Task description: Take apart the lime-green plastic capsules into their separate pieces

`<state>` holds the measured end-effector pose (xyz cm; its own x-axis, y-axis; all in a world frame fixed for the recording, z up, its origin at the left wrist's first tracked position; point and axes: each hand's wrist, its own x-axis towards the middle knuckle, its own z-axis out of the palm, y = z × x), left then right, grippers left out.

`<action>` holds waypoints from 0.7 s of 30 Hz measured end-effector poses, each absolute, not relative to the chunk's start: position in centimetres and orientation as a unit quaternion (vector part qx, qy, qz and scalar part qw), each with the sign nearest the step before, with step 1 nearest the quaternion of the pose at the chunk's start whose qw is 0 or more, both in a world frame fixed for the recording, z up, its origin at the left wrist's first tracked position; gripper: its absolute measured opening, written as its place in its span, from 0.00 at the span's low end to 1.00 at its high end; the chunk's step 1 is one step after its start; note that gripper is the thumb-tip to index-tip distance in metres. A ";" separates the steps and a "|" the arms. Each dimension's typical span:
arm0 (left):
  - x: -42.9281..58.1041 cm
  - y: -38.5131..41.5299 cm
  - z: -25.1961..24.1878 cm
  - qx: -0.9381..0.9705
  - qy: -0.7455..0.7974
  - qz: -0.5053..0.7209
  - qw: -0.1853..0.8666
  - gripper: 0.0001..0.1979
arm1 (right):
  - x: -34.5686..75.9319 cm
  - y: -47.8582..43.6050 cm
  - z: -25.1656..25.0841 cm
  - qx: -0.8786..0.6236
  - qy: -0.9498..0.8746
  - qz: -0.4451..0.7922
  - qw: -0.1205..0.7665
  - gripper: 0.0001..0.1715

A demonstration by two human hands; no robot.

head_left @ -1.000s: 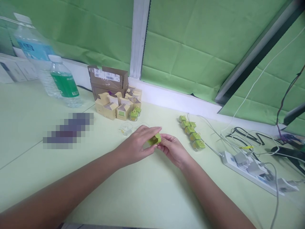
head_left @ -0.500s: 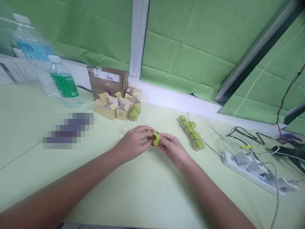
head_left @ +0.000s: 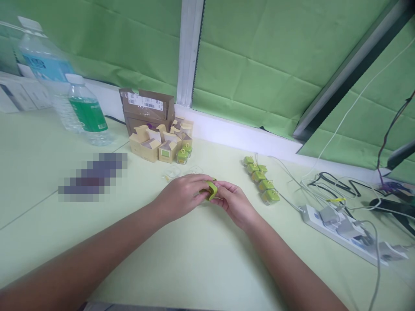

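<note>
My left hand (head_left: 181, 194) and my right hand (head_left: 234, 202) meet near the middle of the table, both closed on a small green lid (head_left: 212, 191) tilted between their fingertips. Fingers hide part of it. Just behind my left hand lie clear plastic pieces (head_left: 171, 173). To the right, several small clear containers with green lids (head_left: 266, 185) stand in a slanting row. Two more green-lidded containers (head_left: 182, 156) stand beside the small open cardboard boxes (head_left: 151, 149).
Behind the small boxes stands a brown carton (head_left: 147, 106). Two water bottles (head_left: 89, 114) are at the left, near a blurred dark patch. A white power strip (head_left: 340, 237) with plugs and tangled cables lies at the right of the table (head_left: 188, 268).
The green lid has turned slightly between my fingers, and my left hand has dropped a little. More of the clear plastic behind it now shows.
</note>
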<state>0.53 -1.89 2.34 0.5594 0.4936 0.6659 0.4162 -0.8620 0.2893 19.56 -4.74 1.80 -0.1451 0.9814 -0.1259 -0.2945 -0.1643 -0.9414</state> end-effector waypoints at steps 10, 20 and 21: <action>0.4 -1.7 2.6 0.880 0.209 0.423 0.043 0.05 | 19.3 -5.5 1.9 -0.277 -0.415 0.728 0.470 0.17; 1.0 -2.6 3.0 0.857 0.216 0.447 0.140 0.05 | 19.2 -5.9 2.4 -0.269 -0.417 0.736 0.460 0.20; 0.9 -2.6 3.0 0.852 0.219 0.450 0.155 0.05 | 19.3 -5.8 2.5 -0.270 -0.420 0.735 0.459 0.20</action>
